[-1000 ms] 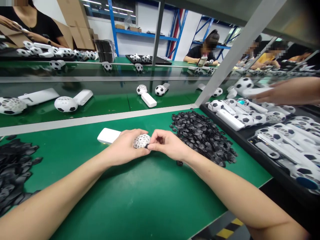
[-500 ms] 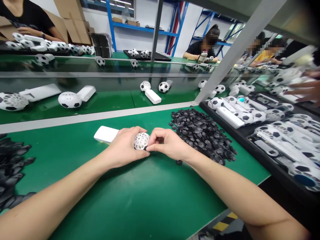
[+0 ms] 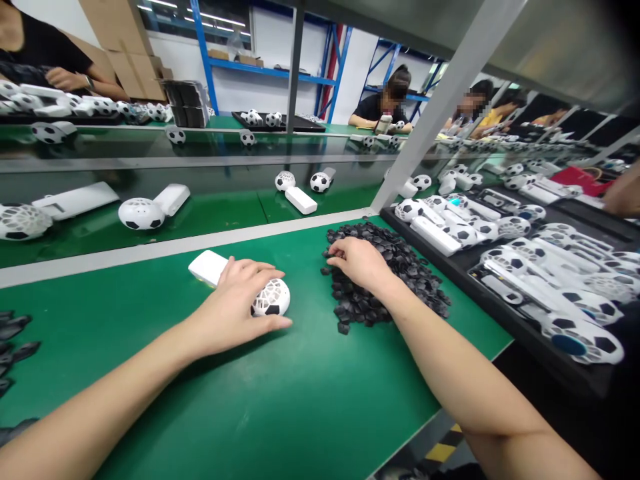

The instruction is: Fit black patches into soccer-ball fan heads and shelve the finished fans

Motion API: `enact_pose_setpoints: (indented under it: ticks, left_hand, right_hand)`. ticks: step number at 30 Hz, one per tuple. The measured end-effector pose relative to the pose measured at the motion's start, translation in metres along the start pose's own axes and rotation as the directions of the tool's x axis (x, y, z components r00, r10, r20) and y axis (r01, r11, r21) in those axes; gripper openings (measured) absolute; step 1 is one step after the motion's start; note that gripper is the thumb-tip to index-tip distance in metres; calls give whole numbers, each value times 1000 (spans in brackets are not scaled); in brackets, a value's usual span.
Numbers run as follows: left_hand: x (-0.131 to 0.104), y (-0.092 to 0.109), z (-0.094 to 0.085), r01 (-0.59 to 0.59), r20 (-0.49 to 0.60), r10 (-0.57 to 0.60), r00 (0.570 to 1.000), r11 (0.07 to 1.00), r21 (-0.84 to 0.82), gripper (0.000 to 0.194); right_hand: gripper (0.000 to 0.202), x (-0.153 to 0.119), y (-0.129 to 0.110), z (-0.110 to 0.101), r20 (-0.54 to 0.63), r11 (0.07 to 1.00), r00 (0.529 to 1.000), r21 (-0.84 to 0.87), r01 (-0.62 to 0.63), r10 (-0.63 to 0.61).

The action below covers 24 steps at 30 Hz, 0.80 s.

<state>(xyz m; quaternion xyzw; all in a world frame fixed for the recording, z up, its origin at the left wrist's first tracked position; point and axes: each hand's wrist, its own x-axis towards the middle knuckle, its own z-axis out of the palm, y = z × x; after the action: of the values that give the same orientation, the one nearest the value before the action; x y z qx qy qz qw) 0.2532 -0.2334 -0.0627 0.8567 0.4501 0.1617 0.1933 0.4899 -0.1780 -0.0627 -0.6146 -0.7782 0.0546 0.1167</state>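
My left hand curls over a white football-shaped device, gripping its round head between thumb and fingers. The head has an openwork white lattice and black patches low on its side. Its white rectangular body sticks out to the left behind my fingers. My right hand is at the near-left part of a heap of small black plastic pieces. Thumb and fingertips are drawn together there. Whether a piece is between them is too small to tell.
Several football devices lie on the green belt beyond the pale rail. To the right, a black tray is full of similar devices. More black pieces lie at the left. A slanted post rises beyond the heap; co-workers sit further back.
My right hand has left the ball-shaped head and moved right to the heap of black pieces. My left hand still holds the device, now with its black patches showing. The view has shifted.
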Motion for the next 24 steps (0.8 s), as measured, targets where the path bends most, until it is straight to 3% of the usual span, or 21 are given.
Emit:
enact_pose_setpoints:
  ticks: [2,4,8,11,14,17,19,24]
  left_hand:
    - [-1,1,1,26,-34,-24,999,998,62,60]
    - [-2,2,-2,10,12,-10,1000,998,63,59]
    - [-7,3,-8,15,195,3,981,995,-94,66]
    - [-8,8,-5,102,208,-59,976,973,-205,62]
    - [-7,12,0,146,155,-108,982,955,-257,55]
    - [-7,13,1,117,125,-86,988,957,-266,55]
    - [-6,14,1,100,105,-74,992,959,-266,56]
    - [-5,16,1,124,87,-104,991,955,-268,59]
  right_hand:
    - [9,2,5,2,40,994,999,-106,17,-12]
    - [9,2,4,7,58,991,998,-127,46,-39]
    - [17,1,-3,14,31,984,997,-157,79,-75]
    - [19,-2,-6,9,18,988,994,-111,108,-107]
    - [11,-12,-15,-1,52,940,965,246,236,-256]
    - [4,-25,-31,-6,43,673,885,667,320,-463]
    - [2,-31,-41,-3,61,566,858,775,281,-509]
    - [13,-34,-50,13,139,469,898,880,81,-418]
